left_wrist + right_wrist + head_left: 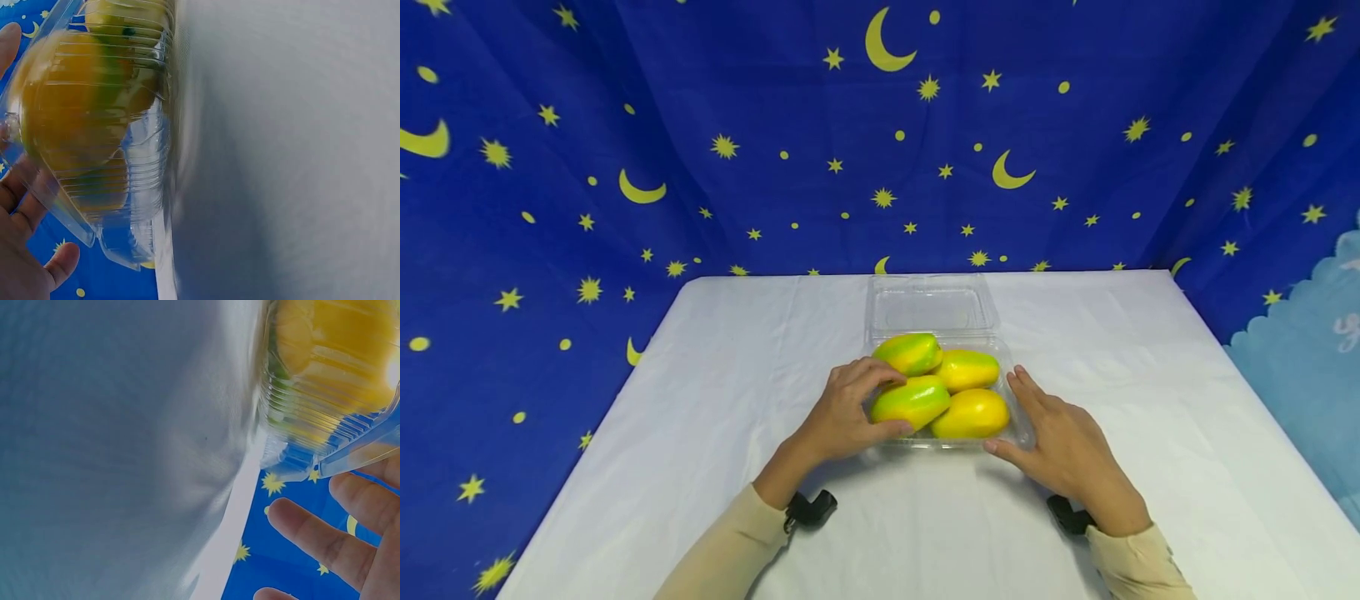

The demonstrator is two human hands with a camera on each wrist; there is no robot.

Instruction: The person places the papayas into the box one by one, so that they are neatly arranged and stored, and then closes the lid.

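Note:
A clear plastic clamshell box (1011, 433) lies with its lid folded back, holding several yellow-green mangoes. My left hand (848, 408) spans the front-left mango (912, 402), thumb at its near side and a bent index finger at its far side. Through the ribbed wall in the left wrist view, a mango (78, 106) shows, with other fingers (30, 209) beside the box. At the box's right side, my right hand (1067, 442) has its fingers extended and spread, near the front-right mango (973, 414). In the right wrist view its fingers (319, 540) stand apart, close to the rim.
The transparent lid (932, 307) lies flat behind the box, toward the table's far edge. A white cloth (760, 358) covers the table. A blue curtain (790, 108) with yellow moons and stars hangs behind and beside it.

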